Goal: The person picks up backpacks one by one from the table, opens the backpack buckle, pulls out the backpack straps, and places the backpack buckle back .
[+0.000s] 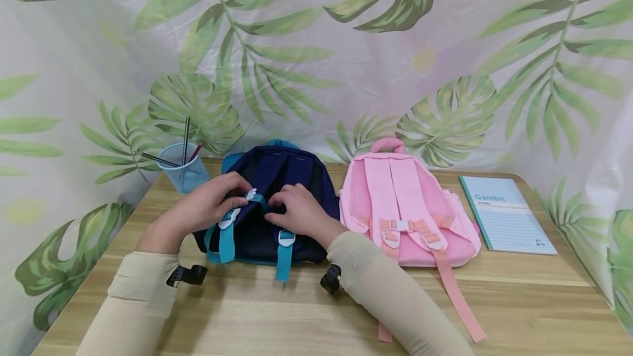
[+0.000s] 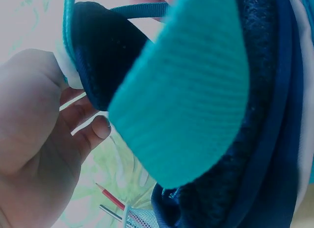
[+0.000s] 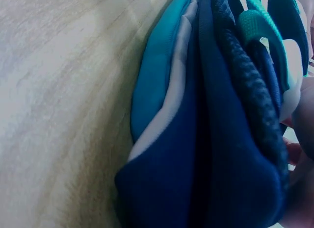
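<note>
A navy backpack (image 1: 311,172) with teal trim lies on the table, its shoulder straps facing up. My left hand (image 1: 215,202) pinches a white buckle (image 1: 250,195) on the teal chest strap (image 1: 260,200), over the left shoulder strap. Opposite it, my right hand (image 1: 301,210) pinches the other end of that chest strap between thumb and fingers. White adjusters (image 1: 286,238) with loose teal webbing (image 1: 284,262) hang at the lower straps. In the left wrist view, a teal webbing loop (image 2: 186,90) covers much of the bag; the left fingers (image 2: 93,132) show behind it.
A pink backpack (image 1: 358,180) lies right beside the navy one, its peach strap (image 1: 460,301) trailing toward the front. A notebook (image 1: 509,213) is at the far right. At the back left stands a light blue mesh cup (image 1: 190,179) with pencils, near the leaf-patterned curtain (image 1: 371,81).
</note>
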Action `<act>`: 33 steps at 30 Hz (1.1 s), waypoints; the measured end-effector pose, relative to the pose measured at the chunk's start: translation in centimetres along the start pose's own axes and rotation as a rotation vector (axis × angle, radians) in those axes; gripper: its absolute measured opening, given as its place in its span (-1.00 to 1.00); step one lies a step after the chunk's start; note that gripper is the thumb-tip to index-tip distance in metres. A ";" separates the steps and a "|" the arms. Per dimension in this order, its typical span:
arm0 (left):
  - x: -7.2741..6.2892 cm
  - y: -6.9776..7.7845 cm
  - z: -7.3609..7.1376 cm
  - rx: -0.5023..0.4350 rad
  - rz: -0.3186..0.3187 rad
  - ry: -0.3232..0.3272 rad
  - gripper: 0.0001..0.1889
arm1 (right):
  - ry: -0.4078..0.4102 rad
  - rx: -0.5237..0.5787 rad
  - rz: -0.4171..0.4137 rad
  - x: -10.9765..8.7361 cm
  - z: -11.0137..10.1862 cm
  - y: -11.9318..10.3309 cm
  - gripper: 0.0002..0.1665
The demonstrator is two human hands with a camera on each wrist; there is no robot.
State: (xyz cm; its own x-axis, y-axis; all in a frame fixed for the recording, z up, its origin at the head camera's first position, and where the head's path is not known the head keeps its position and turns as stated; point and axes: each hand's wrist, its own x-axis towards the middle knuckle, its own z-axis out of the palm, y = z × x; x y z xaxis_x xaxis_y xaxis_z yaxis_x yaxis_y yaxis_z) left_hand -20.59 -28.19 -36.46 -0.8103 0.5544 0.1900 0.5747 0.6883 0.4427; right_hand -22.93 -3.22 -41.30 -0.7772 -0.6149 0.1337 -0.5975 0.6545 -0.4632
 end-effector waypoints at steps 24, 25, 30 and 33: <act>0.0 -0.8 0.7 0.024 0.017 0.035 -0.82 | 0.052 0.225 0.012 -0.1 -0.6 0.2 -0.71; 0.0 -0.8 0.7 0.025 0.020 0.037 -0.82 | 0.061 0.237 0.007 -0.2 -0.7 0.2 -0.72; -0.1 -0.7 0.6 0.014 0.031 0.045 -0.82 | 0.119 0.341 -0.005 -0.3 -1.2 0.3 -0.75; -0.1 -0.6 0.6 0.004 0.032 0.047 -0.83 | 0.138 0.455 0.006 -0.3 -1.6 0.4 -0.76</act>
State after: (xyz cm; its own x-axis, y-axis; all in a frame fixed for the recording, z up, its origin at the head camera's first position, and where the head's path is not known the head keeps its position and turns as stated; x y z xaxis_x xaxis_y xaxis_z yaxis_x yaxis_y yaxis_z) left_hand -20.78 -28.41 -37.24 -0.7959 0.5535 0.2453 0.6009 0.6725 0.4321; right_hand -23.22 -2.10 -40.12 -0.8176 -0.5273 0.2310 -0.4700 0.3798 -0.7968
